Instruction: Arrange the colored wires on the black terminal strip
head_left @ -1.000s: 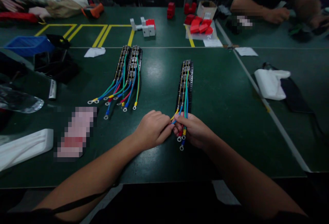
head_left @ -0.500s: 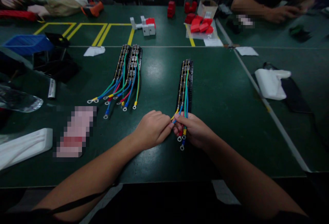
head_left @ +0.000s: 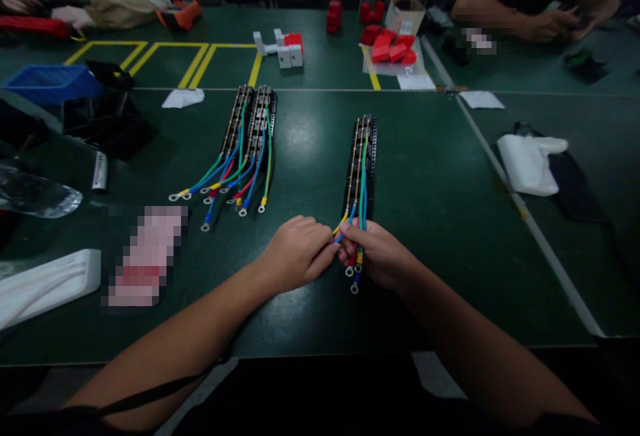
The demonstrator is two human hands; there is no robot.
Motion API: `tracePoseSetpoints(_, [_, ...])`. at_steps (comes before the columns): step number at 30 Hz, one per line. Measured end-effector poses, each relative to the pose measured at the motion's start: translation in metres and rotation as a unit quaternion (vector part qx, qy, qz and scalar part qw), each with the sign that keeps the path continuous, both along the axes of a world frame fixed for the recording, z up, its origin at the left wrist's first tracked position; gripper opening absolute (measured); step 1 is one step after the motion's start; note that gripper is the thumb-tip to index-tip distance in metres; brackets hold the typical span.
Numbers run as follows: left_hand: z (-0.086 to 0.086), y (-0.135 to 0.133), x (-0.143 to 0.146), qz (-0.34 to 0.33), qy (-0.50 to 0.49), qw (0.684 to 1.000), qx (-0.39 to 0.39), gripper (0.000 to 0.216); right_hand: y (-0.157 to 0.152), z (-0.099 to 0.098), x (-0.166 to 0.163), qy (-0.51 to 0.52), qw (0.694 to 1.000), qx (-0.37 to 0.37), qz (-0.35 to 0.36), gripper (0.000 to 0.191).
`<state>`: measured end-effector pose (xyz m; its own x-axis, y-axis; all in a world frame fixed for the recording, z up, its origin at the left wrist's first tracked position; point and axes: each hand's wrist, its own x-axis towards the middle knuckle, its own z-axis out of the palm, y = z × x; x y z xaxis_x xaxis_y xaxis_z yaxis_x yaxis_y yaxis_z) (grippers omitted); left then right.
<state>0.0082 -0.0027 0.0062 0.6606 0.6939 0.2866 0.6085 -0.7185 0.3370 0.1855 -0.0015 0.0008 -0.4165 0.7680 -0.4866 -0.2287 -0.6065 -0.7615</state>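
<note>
In front of me lies a long black terminal block strip (head_left: 358, 163) with coloured wires (head_left: 363, 189) running from it toward me. My right hand (head_left: 383, 253) is closed around these wires near their ends. Several ring terminals (head_left: 355, 287) with red, yellow and blue sleeves stick out below its fingers. My left hand (head_left: 300, 253) is closed on a yellow and a blue wire (head_left: 341, 223) at the left side of the bundle; its fingers hide their ends. The two hands meet at the fingertips. Two similar wired strips (head_left: 260, 123) lie side by side to the left.
Left are a blue tray (head_left: 55, 83), a marker (head_left: 100, 172), a blurred pinkish item (head_left: 153, 249) and a white case (head_left: 55, 283). Red parts (head_left: 393, 48) and white-red blocks (head_left: 290, 53) sit at the back. Two people (head_left: 545, 23) are across the table. A white object (head_left: 527, 163) lies right.
My hands and the wires stay almost exactly where they were. Across the table at the right, the other person's hands have shifted slightly.
</note>
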Motion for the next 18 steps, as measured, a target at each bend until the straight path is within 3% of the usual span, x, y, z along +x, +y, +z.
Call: tracePoseSetpoints(18, [-0.0017, -0.0014, -0.0005, 0.005, -0.016, 1.000, -0.018, 0.030, 0.0000, -0.0004, 0.0001, 0.001, 1.000, 0.002, 0.000, 0.035])
